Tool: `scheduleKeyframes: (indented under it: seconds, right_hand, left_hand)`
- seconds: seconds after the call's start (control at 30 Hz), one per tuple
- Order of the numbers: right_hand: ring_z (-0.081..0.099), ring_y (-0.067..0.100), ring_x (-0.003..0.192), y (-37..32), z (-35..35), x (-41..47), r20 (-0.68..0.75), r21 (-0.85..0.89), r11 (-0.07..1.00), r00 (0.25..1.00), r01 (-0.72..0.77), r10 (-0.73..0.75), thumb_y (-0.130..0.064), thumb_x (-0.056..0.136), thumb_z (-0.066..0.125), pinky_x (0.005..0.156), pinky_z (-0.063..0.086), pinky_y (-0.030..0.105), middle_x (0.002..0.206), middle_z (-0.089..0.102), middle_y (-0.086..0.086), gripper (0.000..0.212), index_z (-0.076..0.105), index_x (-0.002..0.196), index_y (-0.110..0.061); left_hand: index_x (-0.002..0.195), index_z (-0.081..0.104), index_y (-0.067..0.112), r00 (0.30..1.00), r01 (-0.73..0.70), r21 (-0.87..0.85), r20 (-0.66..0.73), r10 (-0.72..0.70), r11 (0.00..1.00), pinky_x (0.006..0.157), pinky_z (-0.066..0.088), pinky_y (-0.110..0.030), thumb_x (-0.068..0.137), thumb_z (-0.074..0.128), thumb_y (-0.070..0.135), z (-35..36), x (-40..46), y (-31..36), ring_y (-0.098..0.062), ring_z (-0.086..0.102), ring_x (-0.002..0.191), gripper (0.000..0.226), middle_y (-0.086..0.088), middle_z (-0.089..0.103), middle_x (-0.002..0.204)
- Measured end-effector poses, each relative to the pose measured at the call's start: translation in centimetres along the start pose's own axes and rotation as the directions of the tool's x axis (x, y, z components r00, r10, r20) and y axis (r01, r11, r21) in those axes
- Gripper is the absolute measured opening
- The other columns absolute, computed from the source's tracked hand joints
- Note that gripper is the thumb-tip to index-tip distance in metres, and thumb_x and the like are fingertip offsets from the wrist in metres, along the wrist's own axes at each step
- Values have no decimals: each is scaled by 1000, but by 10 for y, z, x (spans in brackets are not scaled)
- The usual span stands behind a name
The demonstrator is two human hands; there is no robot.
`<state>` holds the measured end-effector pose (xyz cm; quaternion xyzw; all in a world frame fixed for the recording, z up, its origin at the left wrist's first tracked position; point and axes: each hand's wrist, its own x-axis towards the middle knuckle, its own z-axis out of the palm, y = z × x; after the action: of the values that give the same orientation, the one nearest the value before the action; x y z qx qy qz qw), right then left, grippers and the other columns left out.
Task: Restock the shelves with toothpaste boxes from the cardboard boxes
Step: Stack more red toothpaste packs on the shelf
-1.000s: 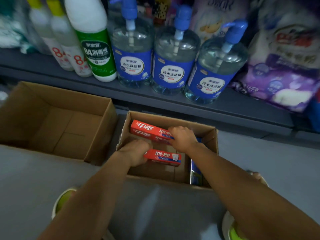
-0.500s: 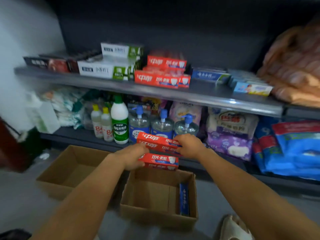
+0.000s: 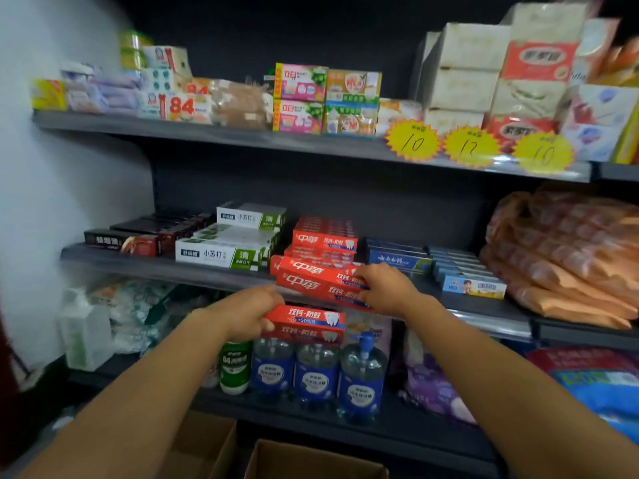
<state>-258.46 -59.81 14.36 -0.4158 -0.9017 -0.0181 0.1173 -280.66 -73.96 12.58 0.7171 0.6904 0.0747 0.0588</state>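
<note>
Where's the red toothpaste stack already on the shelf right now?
In the head view, the red toothpaste stack sits mid-frame on the middle shelf, between the white-green boxes and the blue boxes.

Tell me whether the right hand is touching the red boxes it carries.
Touching. The head view shows the right hand gripping the red boxes at their right end.

- The right hand (image 3: 387, 288) is gripping a red toothpaste box (image 3: 318, 283) at the middle shelf (image 3: 166, 267) edge, in front of the red stack (image 3: 325, 236).
- The left hand (image 3: 242, 314) is holding a second red box (image 3: 306, 323) lower down, in front of the pump bottles (image 3: 316, 375).
- Two cardboard boxes (image 3: 311, 459) are sitting at the bottom of the view.
</note>
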Motion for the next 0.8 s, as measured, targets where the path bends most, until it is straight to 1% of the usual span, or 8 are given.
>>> scheduleKeyframes:
  seconds: [0.1, 0.17, 0.27, 0.37, 0.5, 0.63, 0.8]
  right_hand:
    - [61, 25, 101, 10, -11, 37, -14, -4, 1000, 1000, -20, 20, -24, 88, 62, 86, 53, 41, 116, 63, 6, 29, 58, 116, -16]
    - [61, 26, 100, 17, -14, 64, -19, -15, 999, 999, -33, 33, -24, 87, 63, 86, 53, 43, 116, 63, 6, 28, 58, 114, -16]
    - [61, 26, 101, 26, -13, 101, -11, -36, 998, 999, -51, 51, -23, 88, 62, 87, 52, 40, 116, 63, 5, 27, 58, 114, -16]
    - [61, 25, 103, 34, -6, 134, -4, -39, 997, 998, -65, 65, -23, 89, 62, 86, 50, 38, 117, 63, 5, 29, 57, 117, -16]
    - [60, 26, 107, 41, 8, 172, 2, -43, 997, 998, -70, 70, -24, 89, 63, 91, 51, 44, 122, 61, 6, 35, 55, 122, -18]
    - [59, 25, 111, 45, 21, 204, -7, -10, 997, 997, -75, 75, -26, 90, 63, 95, 50, 45, 127, 59, 4, 41, 50, 128, -21]
    - [59, 23, 109, 53, 30, 235, 26, -46, 996, 997, -78, 79, -21, 91, 61, 93, 50, 40, 123, 60, 4, 33, 55, 124, -19]
  left_hand:
    - [129, 50, 22, 999, -1, 17, -34, 1, 1000, 103, 37, -31, 92, 59, 17, -20, 28, -13, -16, 46, 119, 39, 4, 46, 126]
    - [132, 49, 22, 998, -9, 19, -63, 10, 1000, 105, 36, -32, 92, 59, 17, -30, 50, -19, -16, 45, 122, 42, 4, 46, 130]
    - [135, 46, 25, 996, -6, 3, -89, 6, 1000, 105, 36, -33, 93, 59, 18, -39, 85, -32, -15, 45, 122, 45, 5, 46, 132]
    - [133, 47, 27, 996, 2, -16, -87, -3, 1000, 104, 38, -35, 93, 57, 18, -42, 115, -46, -16, 46, 120, 42, 4, 48, 131]
    - [132, 48, 25, 997, 14, -15, -78, -15, 1000, 104, 38, -35, 93, 58, 18, -42, 150, -62, -17, 46, 122, 41, 3, 47, 132]
    - [131, 49, 26, 997, 18, -23, -73, -20, 1000, 104, 38, -34, 92, 59, 19, -46, 176, -74, -16, 46, 122, 41, 4, 47, 135]
    - [131, 50, 28, 999, 33, -53, -39, -35, 998, 103, 42, -36, 92, 60, 21, -46, 197, -89, -15, 48, 119, 41, 6, 49, 133]
